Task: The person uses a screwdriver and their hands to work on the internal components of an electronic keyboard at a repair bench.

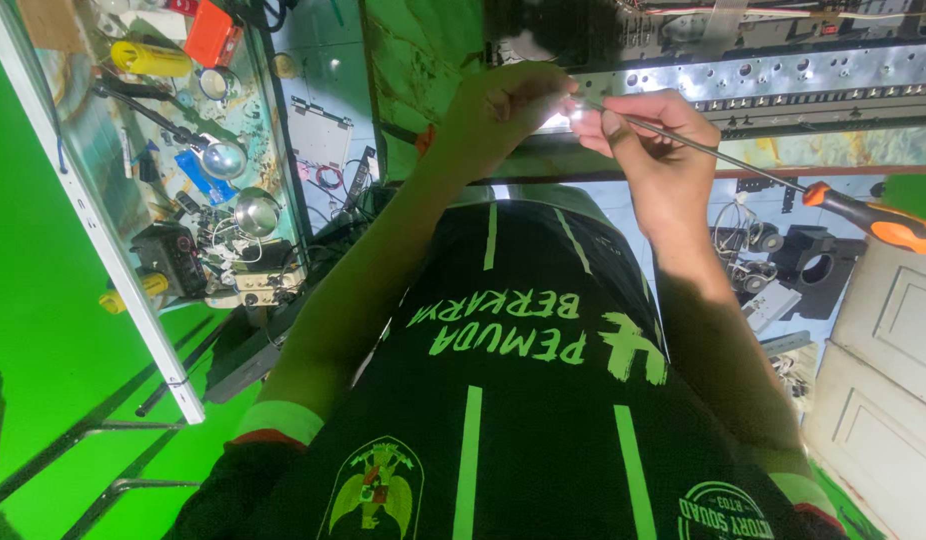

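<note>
While pinched at mid-shaft between thumb and forefinger of right hand (655, 150), long thin screwdriver (743, 165) runs diagonally: tip up-left against the drilled metal rail (783, 80), orange-and-black handle (878, 222) trailing free down-right of the rail, unsupported. Remaining right fingers curled loosely under the shaft, not spread.

Left hand (503, 112) closed into a loose fist just left of the rail's near end, fingertips pressed together at the bright glare spot where the tip lands. Cannot tell what, if anything, sits inside that grip; overexposed there.

Both hands meeting just below the rail's lower edge, nearly touching. Dark band of the rail's underside directly above the knuckles, so little room upward. More clearance below the rail, over the black shirt with green stripes (523, 400).

Far left of the rail: glass shelf (93, 215) with white frame edge running diagonally, cluttered with a yellow cylinder (151, 60), an orange box (213, 35), round metal caps (255, 210) and tangled wires. Well apart from both hands.

Below the rail's right end, past the handle: black blocky parts (818, 265) and a white panelled door (888, 370). Handle end near the door's edge, gap narrow there.
</note>
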